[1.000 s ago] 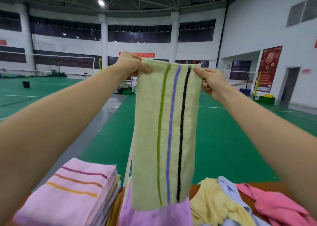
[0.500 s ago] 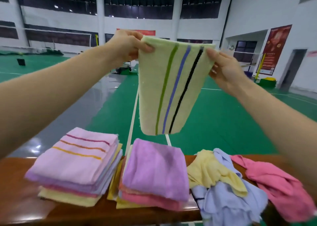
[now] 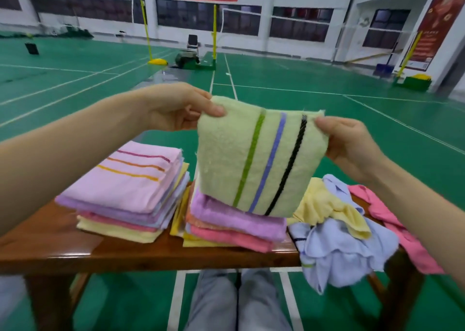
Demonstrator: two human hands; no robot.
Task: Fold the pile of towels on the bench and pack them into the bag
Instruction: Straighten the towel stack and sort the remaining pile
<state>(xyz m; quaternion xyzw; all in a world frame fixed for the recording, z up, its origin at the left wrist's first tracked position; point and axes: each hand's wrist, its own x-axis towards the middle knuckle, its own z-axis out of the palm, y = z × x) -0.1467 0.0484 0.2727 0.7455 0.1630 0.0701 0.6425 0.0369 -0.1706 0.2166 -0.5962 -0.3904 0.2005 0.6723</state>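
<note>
Wooden tabletop (image 3: 120, 255), left part: a stack of folded towels (image 3: 125, 187), with a pink one with three stripes on top and purple, pink and yellow layers under it. Left hand (image 3: 176, 109) pinches the top left corner of a folded pale green towel (image 3: 226, 159), thumb on the near face. The towel bears green, blue and black stripes and hangs tilted over a second folded stack (image 3: 234, 223), whose top layer is purple. Its lower edge overlaps that stack in view; cannot tell whether they touch. Right hand (image 3: 349, 144) pinches the top right corner, so the hands are apart, each clamped on the towel. Right part: loose unfolded heap of a yellow towel (image 3: 327, 205), a light blue towel (image 3: 347, 252) drooping over the front edge, and a pink towel (image 3: 395, 220).
</note>
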